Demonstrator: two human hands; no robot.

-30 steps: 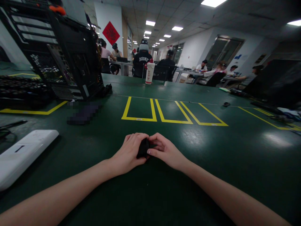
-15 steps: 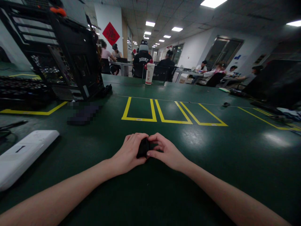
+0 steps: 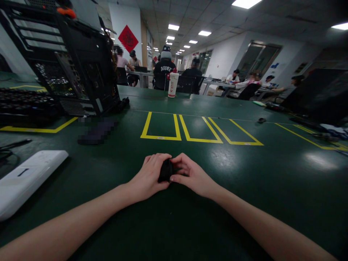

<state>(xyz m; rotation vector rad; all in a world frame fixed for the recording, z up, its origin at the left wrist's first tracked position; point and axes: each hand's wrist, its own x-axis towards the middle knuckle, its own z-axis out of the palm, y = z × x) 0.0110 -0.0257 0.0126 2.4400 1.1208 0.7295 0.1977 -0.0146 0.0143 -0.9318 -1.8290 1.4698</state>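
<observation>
A small black object (image 3: pixel 164 171) rests at the green table (image 3: pixel 174 224) between my two hands, in the middle of the view. My left hand (image 3: pixel 150 174) is wrapped round its left side, fingers over the far edge and thumb at the near edge. On the other side, my right hand (image 3: pixel 191 174) holds its right edge with curled fingertips and thumb. Its underside and left part are hidden by my left hand.
Yellow tape outlines (image 3: pixel 161 137) lie beyond my hands. A white device (image 3: pixel 32 181) and an open black computer case (image 3: pixel 89 72) are on the left. A cup (image 3: pixel 173 85) stands at the far edge; people sit beyond. A dark monitor (image 3: pixel 320 96) is at right.
</observation>
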